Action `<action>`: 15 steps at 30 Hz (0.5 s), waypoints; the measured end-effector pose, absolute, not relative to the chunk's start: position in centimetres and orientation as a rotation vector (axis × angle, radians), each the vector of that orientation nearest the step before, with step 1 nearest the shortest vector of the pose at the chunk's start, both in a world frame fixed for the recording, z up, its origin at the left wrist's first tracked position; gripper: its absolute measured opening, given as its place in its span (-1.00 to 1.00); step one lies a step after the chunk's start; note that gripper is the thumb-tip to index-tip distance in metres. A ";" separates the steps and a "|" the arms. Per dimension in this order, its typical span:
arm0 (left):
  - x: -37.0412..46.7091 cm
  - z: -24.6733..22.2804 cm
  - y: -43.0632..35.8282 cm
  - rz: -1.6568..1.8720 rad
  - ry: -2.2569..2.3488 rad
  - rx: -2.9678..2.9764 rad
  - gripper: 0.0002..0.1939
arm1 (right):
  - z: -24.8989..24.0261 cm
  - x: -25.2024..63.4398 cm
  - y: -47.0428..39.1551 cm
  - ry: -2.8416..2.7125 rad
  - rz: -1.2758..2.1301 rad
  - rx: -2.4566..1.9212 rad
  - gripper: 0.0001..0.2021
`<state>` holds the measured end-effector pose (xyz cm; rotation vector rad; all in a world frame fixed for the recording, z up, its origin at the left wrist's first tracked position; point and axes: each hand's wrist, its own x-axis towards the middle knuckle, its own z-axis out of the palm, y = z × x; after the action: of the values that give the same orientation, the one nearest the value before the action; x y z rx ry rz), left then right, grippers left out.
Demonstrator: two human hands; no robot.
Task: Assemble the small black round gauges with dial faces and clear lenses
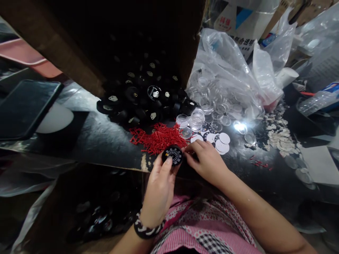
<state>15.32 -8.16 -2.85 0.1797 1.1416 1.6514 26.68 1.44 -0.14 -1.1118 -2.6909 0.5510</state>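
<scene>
My left hand (159, 188) is closed around a small black round dial gauge (175, 154), its printed face turned up and my thumb on the face's lower edge. Just right of the gauge is my right hand (208, 160), with its fingers pinched together; whatever they hold is too small to make out. Behind the gauge spreads a heap of thin red pointers (159, 137). White and black dial discs (221, 144) lie beyond my right fingers. Clear round lenses (197, 120) are piled farther back.
Black gauge housings (132, 95) spill from a big cardboard box (53, 46). A phone (29, 106) leans on a white stand at left. A plastic bag (225, 60) of lenses stands behind right. Small pale metal pieces (280, 135) and a white box (320, 164) lie at right.
</scene>
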 end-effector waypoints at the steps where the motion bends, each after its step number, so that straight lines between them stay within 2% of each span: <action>1: 15.3 -2.8 -8.1 1.654 1.151 0.198 -0.73 | -0.1 26.8 1.3 -2.677 0.557 -1.105 -0.85; 7: 14.6 -2.0 -8.3 1.661 1.107 0.223 -0.81 | 0.1 27.5 0.9 -2.633 0.564 -1.018 -0.89; 12: 14.7 -2.0 -8.1 1.634 1.172 0.326 -0.65 | 1.3 27.4 -0.2 -2.357 0.969 -0.921 -0.94; 15: 15.3 -2.8 -8.0 1.569 1.223 0.386 -0.63 | 1.7 27.2 -0.6 -2.344 0.971 -0.999 -0.94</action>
<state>15.33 -8.01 -2.81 0.3863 1.2230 1.5689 27.18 -0.64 1.74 -0.9989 -2.3443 0.9713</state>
